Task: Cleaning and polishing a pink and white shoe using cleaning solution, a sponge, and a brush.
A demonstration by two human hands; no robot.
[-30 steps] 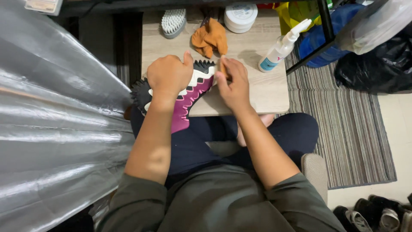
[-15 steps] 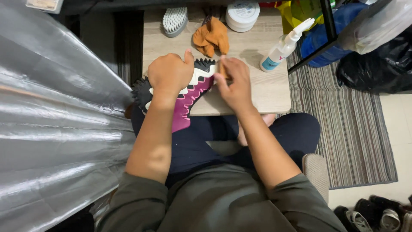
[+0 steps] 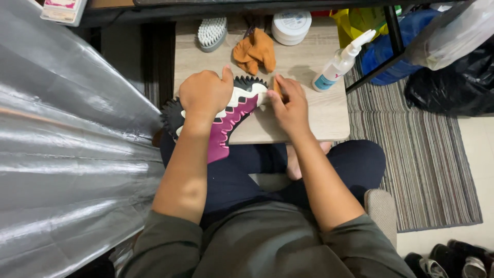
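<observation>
The shoe (image 3: 226,116) lies on its side over the near left corner of the low table (image 3: 319,118). The left hand (image 3: 205,93) is closed firmly around its middle. At 3 o'clock from it, the right hand (image 3: 289,105) pinches a small brown piece (image 3: 277,85) against the white toe edge. Short strokes with light pressure seem best, while the left hand stops any rolling.

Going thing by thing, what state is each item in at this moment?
Shoe: on its side, sole toward the table's far edge, gripped by left hand.
Right hand: presses a small brown item at the toe.
Orange cloth: crumpled.
Spray bottle: lying tilted.
Round tub: lidded.
Brush: bristles up.
</observation>
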